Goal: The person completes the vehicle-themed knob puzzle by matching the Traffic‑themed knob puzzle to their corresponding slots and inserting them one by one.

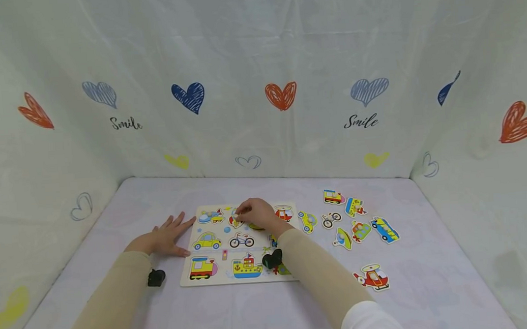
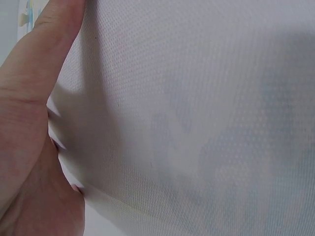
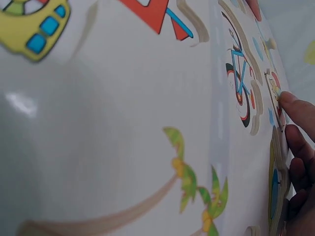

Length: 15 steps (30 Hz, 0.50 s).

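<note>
On the head feed I see the right hand (image 1: 260,214), thumb and finger closed together, pinching a small puzzle piece (image 1: 233,220) at their tips. It sits over the top row of the board (image 1: 224,275), below and left of frame centre. The left hand (image 1: 165,240), fingers spread and holding nothing, rests by the board's left edge, lower left of frame.

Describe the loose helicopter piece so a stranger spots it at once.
On the table, find the flat puzzle board, then look right, past the person's right sleeve. There lies the red helicopter piece. It sits alone, nearer the person than the other loose pieces grouped beyond it.
</note>
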### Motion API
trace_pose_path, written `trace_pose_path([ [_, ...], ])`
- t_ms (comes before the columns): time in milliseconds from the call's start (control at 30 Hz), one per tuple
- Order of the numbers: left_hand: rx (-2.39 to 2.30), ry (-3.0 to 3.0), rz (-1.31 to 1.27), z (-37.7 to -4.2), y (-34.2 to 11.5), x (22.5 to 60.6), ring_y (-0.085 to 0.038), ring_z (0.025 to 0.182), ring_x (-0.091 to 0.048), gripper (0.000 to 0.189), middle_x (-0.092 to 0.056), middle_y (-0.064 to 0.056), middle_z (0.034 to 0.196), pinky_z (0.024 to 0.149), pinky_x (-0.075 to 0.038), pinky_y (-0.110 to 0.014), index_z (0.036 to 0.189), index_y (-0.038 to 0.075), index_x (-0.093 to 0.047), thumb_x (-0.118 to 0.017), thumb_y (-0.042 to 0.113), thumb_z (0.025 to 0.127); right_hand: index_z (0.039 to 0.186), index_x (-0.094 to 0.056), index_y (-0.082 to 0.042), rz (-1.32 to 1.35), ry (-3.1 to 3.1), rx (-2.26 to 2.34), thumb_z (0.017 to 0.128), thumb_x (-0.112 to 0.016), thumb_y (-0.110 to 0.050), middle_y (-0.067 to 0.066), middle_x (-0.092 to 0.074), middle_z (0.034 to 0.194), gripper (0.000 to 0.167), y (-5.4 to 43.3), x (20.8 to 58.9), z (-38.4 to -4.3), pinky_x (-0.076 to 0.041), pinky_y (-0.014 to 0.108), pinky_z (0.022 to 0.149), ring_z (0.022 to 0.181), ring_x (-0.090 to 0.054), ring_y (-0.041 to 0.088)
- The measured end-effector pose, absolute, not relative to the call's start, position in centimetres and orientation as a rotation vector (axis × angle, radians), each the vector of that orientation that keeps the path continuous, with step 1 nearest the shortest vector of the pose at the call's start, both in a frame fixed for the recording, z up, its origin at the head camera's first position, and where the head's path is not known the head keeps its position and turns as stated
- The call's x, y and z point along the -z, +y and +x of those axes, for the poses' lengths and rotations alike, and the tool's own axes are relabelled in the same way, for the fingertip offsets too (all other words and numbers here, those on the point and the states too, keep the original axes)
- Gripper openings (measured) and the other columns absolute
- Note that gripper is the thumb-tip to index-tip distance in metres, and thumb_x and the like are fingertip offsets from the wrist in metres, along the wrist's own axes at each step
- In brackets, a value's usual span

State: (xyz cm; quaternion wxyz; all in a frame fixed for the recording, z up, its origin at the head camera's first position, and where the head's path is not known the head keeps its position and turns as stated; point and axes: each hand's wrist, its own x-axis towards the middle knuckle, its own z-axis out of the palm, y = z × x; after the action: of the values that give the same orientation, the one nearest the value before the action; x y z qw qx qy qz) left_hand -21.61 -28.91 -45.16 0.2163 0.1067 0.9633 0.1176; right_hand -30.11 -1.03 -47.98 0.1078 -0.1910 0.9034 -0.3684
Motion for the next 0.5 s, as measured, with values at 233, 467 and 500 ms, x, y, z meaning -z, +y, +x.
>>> trace_pose_path([
  [233,-0.333,2.672,0.31,-21.59,-28.96,45.05,-0.058,0.139,-0.001,0.104,-0.004,-0.032,0.156,0.101,-0.007,-0.079,0.154,0.01,-0.021,-0.079,0.047,0.076,0.096,-0.076,-0.021,-0.564,2.66,1.083,0.086,-0.076,-0.033,-0.01,-0.061,0.089,0.016,-1.06,48.18,-30.31,-0.044,0.031,0.08,0.084,-0.054,0.012],
  [467,-0.335,2.666,0.302,-21.69,-29.06,45.25,-0.058,0.139,0.0,0.105,-0.003,-0.032,0.156,0.101,-0.006,-0.079,0.155,0.01,-0.02,-0.079,0.047,0.076,0.094,-0.075,-0.021,-0.557,2.645,1.092,0.086,-0.076,-0.032,-0.009,-0.061,0.089,0.013,-1.03,48.09,-30.27,-0.043,0.031,0.079,0.084,-0.054,0.013],
  [500,-0.337,2.666,0.303,-21.7,-29.1,45.29,-0.058,0.139,0.0,0.105,-0.003,-0.032,0.156,0.101,-0.006,-0.079,0.154,0.01,-0.02,-0.079,0.047,0.076,0.094,-0.075,-0.021,-0.556,2.643,1.093,0.086,-0.076,-0.031,-0.009,-0.061,0.089,0.013,-1.02,48.11,-30.27,-0.043,0.031,0.079,0.083,-0.053,0.012],
])
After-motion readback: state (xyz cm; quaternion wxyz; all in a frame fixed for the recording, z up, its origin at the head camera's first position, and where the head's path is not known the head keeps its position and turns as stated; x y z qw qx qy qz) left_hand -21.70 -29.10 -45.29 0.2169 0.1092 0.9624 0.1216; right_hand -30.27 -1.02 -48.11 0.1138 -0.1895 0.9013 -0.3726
